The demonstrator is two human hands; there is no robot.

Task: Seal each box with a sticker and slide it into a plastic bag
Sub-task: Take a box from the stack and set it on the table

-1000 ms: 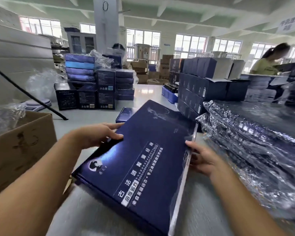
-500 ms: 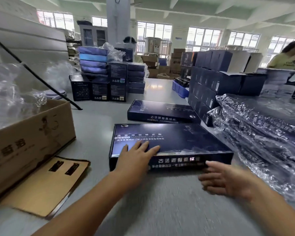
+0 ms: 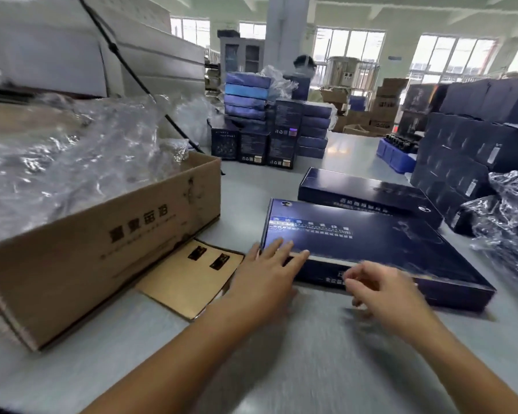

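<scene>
1. Okay, the box (image 3: 386, 243) lies flat on the table (image 3: 311, 354), lid up, long front edge toward you. A second box (image 3: 365, 192) sits just behind it.
2. Your left hand (image 3: 266, 276) is spread, with straight fingers resting on the lid's near-left corner. Your right hand (image 3: 380, 289) is at the front wall, fingers loosely curled and blurred, so I can't tell if it pinches anything.
3. My read is that the step in hand is sealing. The sticker sheet (image 3: 189, 279) lies just left of the box, between it and the carton (image 3: 102, 249). Two dark stickers show on it.
4. To do it well:
   - Pin the lid flat with your left hand so the front seam closes.
   - Lift one sticker by its edge.
   - Bridge it across the lid-to-wall seam, then rub outward from the fold.
5. The box is rigid, glossy dark-blue card with sharp corners. It will likely skate on the smooth grey table, so hold it down. The sticker backing is matte brown card.
6. The bags (image 3: 72, 162) in the carton are thin, crinkly clear film. Expect them to cling and to snag on the corners. Open the mouth wide before sliding the box in.
</scene>
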